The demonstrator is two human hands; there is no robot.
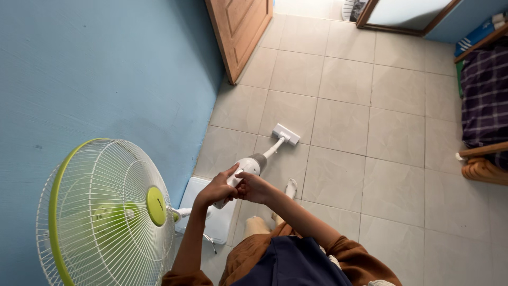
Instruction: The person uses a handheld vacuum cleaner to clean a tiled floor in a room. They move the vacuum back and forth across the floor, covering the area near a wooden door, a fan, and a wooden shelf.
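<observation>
Gripping the stick vacuum (257,161), left hand (218,189) and right hand (253,186).

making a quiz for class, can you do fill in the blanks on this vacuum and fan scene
1. Both hands, the left hand and right hand, grip the white stick ____.
2. The vacuum head rests on the tiled ____.
3. The pedestal fan has a rim coloured ____.
4. The wall beside the fan is painted ____.

Missing words: vacuum; floor; green; blue
</observation>
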